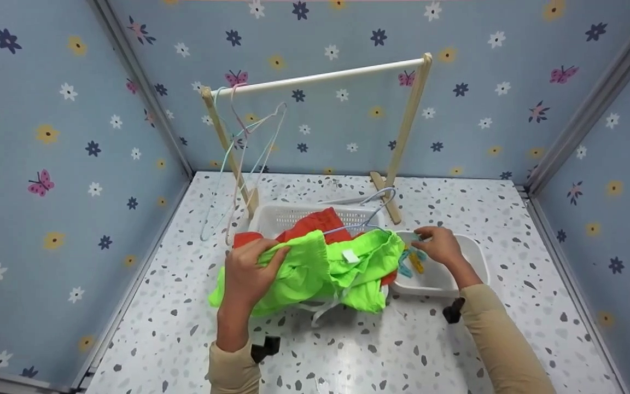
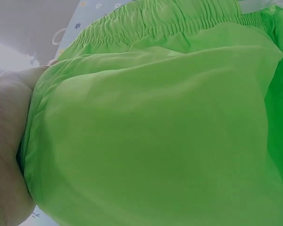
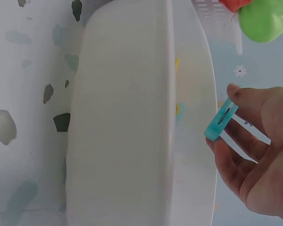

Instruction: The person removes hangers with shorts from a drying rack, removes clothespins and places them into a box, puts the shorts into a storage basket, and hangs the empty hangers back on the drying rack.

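Bright green shorts [image 1: 304, 273] with a gathered waistband lie over the white basket's front. My left hand [image 1: 246, 273] pinches them near the left end of the waistband, its thumb on the near side. A blue hanger [image 1: 372, 216] reaches into the waistband, its hook sticking up behind. Over the white tub [image 1: 476, 268] my right hand [image 1: 439, 246] holds a teal clothespin [image 3: 221, 118] between thumb and fingertips. Several blue and yellow clothespins [image 1: 416, 261] lie in the tub below that hand.
Red cloth [image 1: 320, 221] fills part of the slotted white basket [image 1: 279, 213]. Behind it stands a wooden rack with a white rail [image 1: 326, 76]. Several hangers [image 1: 238, 137] hang at the rail's left end. Flowered panels [image 1: 47, 219] enclose the speckled table [image 1: 348, 350].
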{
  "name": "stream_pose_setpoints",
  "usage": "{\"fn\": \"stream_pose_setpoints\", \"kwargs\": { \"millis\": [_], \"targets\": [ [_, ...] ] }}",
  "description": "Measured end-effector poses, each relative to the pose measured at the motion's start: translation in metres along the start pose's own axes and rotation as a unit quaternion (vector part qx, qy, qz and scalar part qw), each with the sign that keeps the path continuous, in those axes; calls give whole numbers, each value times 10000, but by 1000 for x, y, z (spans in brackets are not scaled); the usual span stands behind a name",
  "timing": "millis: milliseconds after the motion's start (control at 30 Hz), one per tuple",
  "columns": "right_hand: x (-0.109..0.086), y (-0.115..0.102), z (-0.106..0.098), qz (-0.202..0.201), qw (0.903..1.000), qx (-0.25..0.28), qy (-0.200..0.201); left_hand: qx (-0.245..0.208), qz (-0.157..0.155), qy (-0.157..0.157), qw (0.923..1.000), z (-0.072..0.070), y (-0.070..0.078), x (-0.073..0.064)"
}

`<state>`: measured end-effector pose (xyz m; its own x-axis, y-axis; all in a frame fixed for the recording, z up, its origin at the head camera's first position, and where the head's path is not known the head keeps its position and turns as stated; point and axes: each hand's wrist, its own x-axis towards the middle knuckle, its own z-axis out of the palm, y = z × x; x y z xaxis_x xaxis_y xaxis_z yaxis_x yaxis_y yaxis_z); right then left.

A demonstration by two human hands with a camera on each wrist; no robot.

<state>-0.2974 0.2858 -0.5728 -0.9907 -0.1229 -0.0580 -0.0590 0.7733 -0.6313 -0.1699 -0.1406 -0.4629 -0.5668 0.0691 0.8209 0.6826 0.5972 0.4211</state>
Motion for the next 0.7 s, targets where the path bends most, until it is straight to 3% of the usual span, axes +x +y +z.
{"fn": "stream_pose_setpoints", "kwargs": {
  "millis": [300,533,700],
  "targets": [
    [16,5,4,338,9972,-395,-531,2,-18,-23,10000,-1,-1,-1],
    [20,12,9,659,9959,-355,-503,53,-66,-31,10000,-1,-3,-3],
    [18,9,5,648,9963,-254,-507,26,-76,-49,10000,-1,-5,-3]
  ]
}}
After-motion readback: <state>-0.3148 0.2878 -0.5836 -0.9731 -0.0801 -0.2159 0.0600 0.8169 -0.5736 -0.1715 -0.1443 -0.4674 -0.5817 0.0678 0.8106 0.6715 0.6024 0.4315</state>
